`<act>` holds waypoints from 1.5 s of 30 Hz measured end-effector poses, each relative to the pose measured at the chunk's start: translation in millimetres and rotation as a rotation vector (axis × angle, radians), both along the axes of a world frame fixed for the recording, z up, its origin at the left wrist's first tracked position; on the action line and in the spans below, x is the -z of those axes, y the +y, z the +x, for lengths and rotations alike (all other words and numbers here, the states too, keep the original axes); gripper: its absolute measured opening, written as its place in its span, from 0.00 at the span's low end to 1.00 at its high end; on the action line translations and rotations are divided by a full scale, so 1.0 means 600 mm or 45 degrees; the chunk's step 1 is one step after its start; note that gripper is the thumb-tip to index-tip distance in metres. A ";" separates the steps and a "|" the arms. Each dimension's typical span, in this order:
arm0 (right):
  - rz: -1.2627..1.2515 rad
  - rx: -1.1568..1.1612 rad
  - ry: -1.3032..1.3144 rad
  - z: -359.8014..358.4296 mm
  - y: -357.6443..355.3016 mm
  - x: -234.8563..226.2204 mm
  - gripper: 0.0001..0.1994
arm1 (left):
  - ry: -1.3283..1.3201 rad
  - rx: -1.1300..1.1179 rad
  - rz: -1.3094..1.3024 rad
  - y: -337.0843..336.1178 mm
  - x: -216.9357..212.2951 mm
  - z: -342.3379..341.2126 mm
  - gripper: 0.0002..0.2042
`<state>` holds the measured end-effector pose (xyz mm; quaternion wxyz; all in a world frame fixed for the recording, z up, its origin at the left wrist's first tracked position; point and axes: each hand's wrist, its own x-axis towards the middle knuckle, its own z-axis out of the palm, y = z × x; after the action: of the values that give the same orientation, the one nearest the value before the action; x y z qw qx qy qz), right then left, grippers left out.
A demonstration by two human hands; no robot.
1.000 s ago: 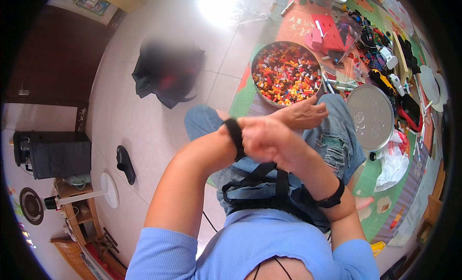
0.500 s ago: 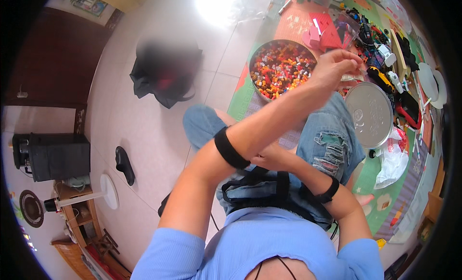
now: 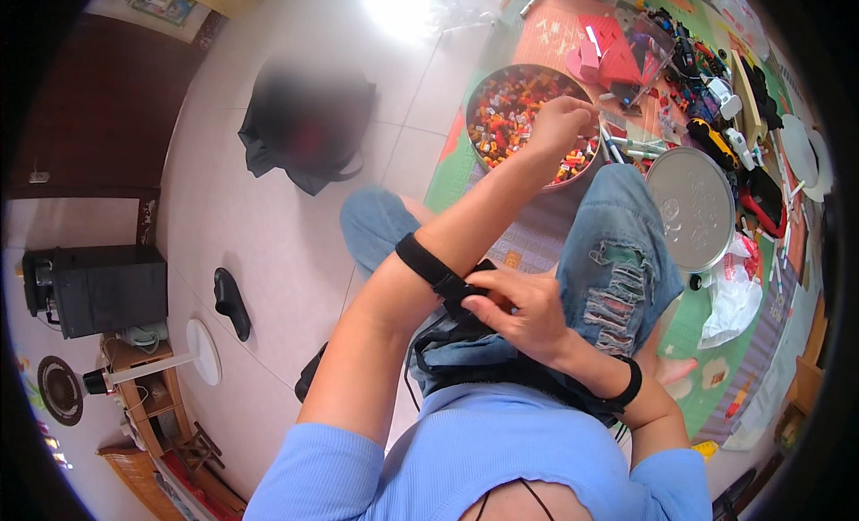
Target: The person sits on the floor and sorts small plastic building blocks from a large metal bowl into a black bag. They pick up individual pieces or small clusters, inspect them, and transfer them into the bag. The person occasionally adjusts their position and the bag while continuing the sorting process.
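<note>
My left hand (image 3: 564,125), its fingers curled, is over the right side of a round tin (image 3: 475,141). Small red, orange, yellow and white toy pieces (image 3: 503,118) fill the tin. Whatever the curled fingers may hold is hidden. Round my left forearm, just below the elbow, runs a black armband (image 3: 425,260) with a dark block on its inner side. My right hand (image 3: 528,311) grips that band at the block, thumb and fingers closed on it. Another black band (image 3: 628,382) circles my right forearm.
Right of my knee lies a round metal lid (image 3: 689,212), with marker pens (image 3: 637,147) above it. Pink pieces (image 3: 613,51), a yellow-and-black tool (image 3: 710,143) and a white plastic bag (image 3: 729,311) lie on the patterned mat. A black bag (image 3: 304,136) sits on the tiles.
My left hand has moved left, from beyond the tin's right side to over the tin. My right hand has come out from behind the left forearm onto the armband.
</note>
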<state>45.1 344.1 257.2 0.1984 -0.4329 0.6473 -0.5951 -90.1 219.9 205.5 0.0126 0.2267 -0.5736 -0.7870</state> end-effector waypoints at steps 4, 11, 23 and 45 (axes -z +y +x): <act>-0.145 0.064 0.431 -0.021 -0.007 -0.028 0.12 | -0.068 0.084 0.255 0.024 -0.004 0.010 0.08; -0.319 -0.174 0.998 -0.033 0.012 0.007 0.09 | -0.072 -0.032 0.506 0.016 -0.006 0.001 0.09; -0.451 -0.074 0.780 -0.026 -0.005 -0.001 0.10 | 0.009 -0.099 0.622 0.004 -0.025 -0.006 0.07; -0.076 0.148 0.278 0.013 -0.022 -0.005 0.15 | 0.071 -0.244 -0.137 -0.022 0.043 -0.027 0.08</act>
<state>52.6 331.0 259.9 0.0791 -0.4627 0.6711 -0.5738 -106.0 206.9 179.4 0.1157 0.2575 -0.5903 -0.7562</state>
